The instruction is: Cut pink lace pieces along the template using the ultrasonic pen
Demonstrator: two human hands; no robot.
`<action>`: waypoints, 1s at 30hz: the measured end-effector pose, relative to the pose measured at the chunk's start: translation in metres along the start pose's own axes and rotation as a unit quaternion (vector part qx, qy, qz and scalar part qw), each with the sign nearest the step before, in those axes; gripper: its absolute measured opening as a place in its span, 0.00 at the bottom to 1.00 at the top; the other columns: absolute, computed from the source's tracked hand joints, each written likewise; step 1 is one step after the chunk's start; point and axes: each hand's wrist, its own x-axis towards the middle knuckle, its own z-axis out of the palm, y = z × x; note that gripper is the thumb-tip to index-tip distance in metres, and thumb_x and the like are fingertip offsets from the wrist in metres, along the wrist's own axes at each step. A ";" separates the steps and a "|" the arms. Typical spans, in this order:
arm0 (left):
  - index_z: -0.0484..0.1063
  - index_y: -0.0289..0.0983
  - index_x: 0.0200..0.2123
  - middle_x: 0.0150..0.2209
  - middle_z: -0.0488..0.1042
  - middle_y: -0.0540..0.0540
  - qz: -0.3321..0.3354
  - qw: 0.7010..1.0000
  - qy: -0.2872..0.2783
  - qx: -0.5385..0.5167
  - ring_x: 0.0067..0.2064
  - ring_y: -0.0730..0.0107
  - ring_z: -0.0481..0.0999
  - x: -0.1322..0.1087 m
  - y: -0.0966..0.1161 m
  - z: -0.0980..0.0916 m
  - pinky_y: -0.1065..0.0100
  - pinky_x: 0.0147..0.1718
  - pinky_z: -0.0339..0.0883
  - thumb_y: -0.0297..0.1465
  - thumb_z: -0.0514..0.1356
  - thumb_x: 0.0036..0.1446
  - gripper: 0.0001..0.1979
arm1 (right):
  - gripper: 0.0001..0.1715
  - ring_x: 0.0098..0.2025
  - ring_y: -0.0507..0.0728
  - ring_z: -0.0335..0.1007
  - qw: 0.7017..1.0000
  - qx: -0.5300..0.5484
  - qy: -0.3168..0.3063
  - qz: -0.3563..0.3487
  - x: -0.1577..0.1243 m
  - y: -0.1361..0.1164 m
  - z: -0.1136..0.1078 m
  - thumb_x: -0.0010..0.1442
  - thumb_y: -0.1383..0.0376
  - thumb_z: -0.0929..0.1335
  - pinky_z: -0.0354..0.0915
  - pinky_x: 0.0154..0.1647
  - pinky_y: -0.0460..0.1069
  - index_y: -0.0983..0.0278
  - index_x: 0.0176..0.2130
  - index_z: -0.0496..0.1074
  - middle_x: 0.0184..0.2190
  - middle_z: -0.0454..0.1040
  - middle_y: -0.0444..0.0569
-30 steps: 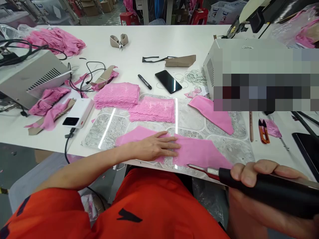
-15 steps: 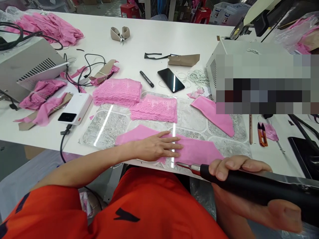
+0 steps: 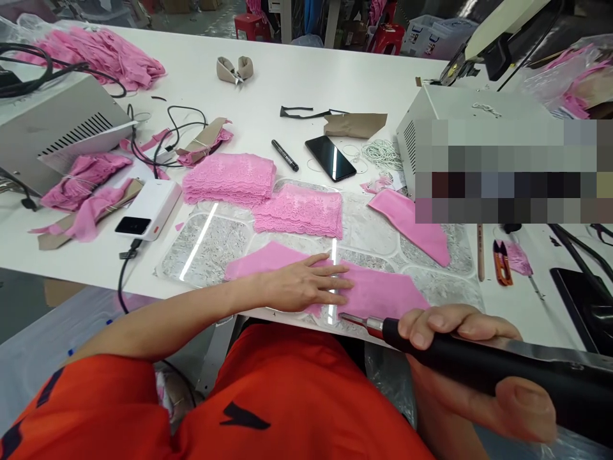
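Observation:
My left hand lies flat with fingers spread on a long pink fabric piece near the table's front edge. My right hand is wrapped round the thick black handle of a tool. The tool's thin metal tip is close to the fabric's lower edge; whether it touches is unclear. Beyond the fabric are two stacks of pink lace pieces. A separate folded-looking pink piece rests to the right on the marbled transparent mat.
A black phone, a marker and tangled pale string lie behind the mat. Grey boxes stand left and right. Orange snips lie right; a white power bank with a cable is left.
The view has shifted slightly. My right thumb has moved a little left along the black handle. My left hand stays on the pink fabric.

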 end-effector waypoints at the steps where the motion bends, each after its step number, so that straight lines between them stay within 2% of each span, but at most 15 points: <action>1: 0.70 0.44 0.58 0.65 0.62 0.48 0.002 1.000 0.002 0.002 0.70 0.59 0.50 0.001 0.000 0.000 0.49 0.69 0.40 0.22 0.53 0.65 0.21 | 0.15 0.23 0.54 0.68 1.000 -0.002 0.002 0.001 0.000 0.000 0.000 0.53 0.54 0.69 0.68 0.24 0.54 0.61 0.37 0.74 0.30 0.72 0.45; 5: 0.69 0.41 0.59 0.66 0.61 0.46 -0.004 1.000 0.000 0.008 0.70 0.60 0.50 0.001 0.002 -0.002 0.50 0.69 0.41 0.23 0.51 0.66 0.21 | 0.15 0.23 0.54 0.67 1.000 -0.006 0.013 0.005 0.001 -0.002 0.001 0.52 0.54 0.69 0.67 0.23 0.55 0.60 0.36 0.74 0.29 0.72 0.46; 8: 0.68 0.39 0.59 0.65 0.62 0.44 -0.015 0.999 0.037 -0.002 0.70 0.61 0.51 -0.008 0.003 -0.008 0.52 0.68 0.43 0.25 0.49 0.68 0.20 | 0.17 0.23 0.54 0.67 1.000 -0.003 0.015 0.003 0.001 -0.003 0.002 0.51 0.54 0.68 0.67 0.24 0.55 0.61 0.37 0.75 0.29 0.72 0.46; 11: 0.71 0.37 0.56 0.63 0.65 0.41 -0.004 0.997 0.073 -0.017 0.70 0.60 0.53 -0.027 0.003 -0.011 0.52 0.68 0.43 0.27 0.48 0.68 0.18 | 0.18 0.23 0.53 0.66 1.000 0.004 0.016 0.005 0.000 -0.003 0.004 0.51 0.53 0.68 0.67 0.24 0.54 0.61 0.37 0.75 0.29 0.71 0.46; 17: 0.70 0.40 0.57 0.65 0.62 0.43 -0.022 0.998 0.050 -0.036 0.69 0.60 0.54 -0.057 0.004 0.001 0.50 0.69 0.33 0.35 0.50 0.69 0.18 | 0.18 0.23 0.53 0.66 0.999 0.019 0.008 0.026 0.000 0.001 0.014 0.51 0.53 0.68 0.65 0.22 0.53 0.61 0.38 0.75 0.30 0.71 0.46; 22: 0.67 0.41 0.60 0.67 0.58 0.44 -0.019 0.999 0.045 -0.021 0.70 0.61 0.52 -0.058 0.003 0.008 0.50 0.69 0.26 0.39 0.52 0.69 0.20 | 0.18 0.22 0.53 0.66 1.000 0.005 0.018 0.025 0.001 0.004 0.018 0.51 0.52 0.68 0.64 0.21 0.52 0.61 0.37 0.75 0.29 0.70 0.46; 30: 0.65 0.40 0.61 0.67 0.57 0.42 -0.016 0.998 0.056 -0.002 0.70 0.59 0.52 -0.057 0.003 0.011 0.50 0.69 0.28 0.42 0.54 0.67 0.23 | 0.18 0.22 0.53 0.66 0.999 -0.005 0.022 0.028 0.001 0.002 0.021 0.50 0.51 0.69 0.65 0.23 0.54 0.60 0.37 0.74 0.30 0.70 0.46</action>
